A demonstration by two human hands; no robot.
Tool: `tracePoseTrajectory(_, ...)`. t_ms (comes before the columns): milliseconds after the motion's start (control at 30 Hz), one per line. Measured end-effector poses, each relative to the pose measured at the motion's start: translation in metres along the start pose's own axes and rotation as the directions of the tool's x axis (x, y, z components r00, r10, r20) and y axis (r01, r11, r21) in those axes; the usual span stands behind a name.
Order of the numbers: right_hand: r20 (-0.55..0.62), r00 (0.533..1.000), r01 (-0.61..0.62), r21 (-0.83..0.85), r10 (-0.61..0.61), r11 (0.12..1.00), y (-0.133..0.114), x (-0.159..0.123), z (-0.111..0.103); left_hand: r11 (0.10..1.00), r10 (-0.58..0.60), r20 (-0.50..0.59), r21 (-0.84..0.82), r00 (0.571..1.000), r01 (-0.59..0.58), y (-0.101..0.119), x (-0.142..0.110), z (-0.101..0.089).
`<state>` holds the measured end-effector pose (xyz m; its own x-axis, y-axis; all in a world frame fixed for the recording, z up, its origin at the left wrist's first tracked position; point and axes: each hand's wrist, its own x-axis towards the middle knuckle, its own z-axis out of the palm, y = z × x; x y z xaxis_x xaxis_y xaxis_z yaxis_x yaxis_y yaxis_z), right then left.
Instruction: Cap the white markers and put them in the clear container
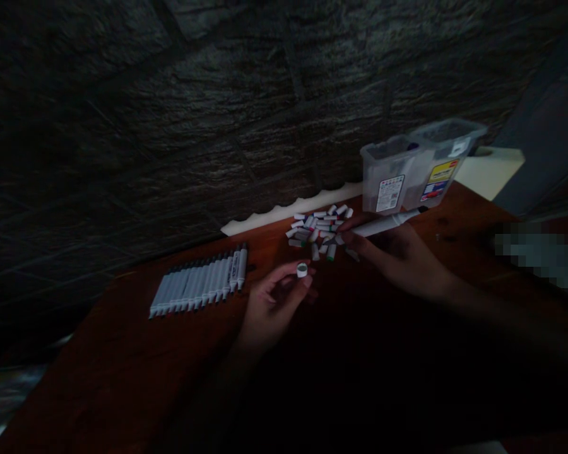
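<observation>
Between the thumb and fingers of my left hand [277, 299] is a small white marker cap [301, 270], its round end turned toward me. My right hand [402, 255] grips a white marker [383, 225] that slants up to the right, with a dark tip at its far end. Right beside those right fingers lies a loose pile of marker caps [317, 230], white with coloured ends, some of them green. Left of my left hand, several white markers [196, 282] lie side by side in a slanted row, dark tips showing at their ends.
Two clear plastic containers [390, 180] with labels stand at the back right, a pale yellowish block-like thing [495, 169] beside them. A white wavy-edged strip [284, 211] runs along the foot of the dark stone-patterned wall [246, 113]. The wooden table [123, 353] is dimly lit.
</observation>
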<state>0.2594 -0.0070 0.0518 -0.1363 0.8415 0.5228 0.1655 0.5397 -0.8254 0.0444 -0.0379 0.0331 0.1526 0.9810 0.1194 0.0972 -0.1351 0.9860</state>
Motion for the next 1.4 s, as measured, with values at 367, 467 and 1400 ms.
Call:
tracePoseTrajectory(367, 0.121, 0.988, 0.104, -0.070, -0.095, 0.992, -0.021, -0.009, 0.001, 0.998, 0.016, -0.058, 0.057, 0.998, -0.013, -0.005, -0.001, 0.001)
tracePoseTrajectory(467, 0.147, 0.981, 0.137, -0.085, -0.124, 0.987, -0.023, -0.011, 0.003, 0.998, 0.016, -0.066, 0.056, 0.998, -0.012, -0.006, 0.000, 0.001)
tracePoseTrajectory(1400, 0.087, 0.959, 0.276, -0.527, -0.271, 0.804, -0.003, 0.002, -0.021, 0.999, 0.039, -0.033, -0.009, 0.999, -0.040, -0.001, -0.003, 0.005)
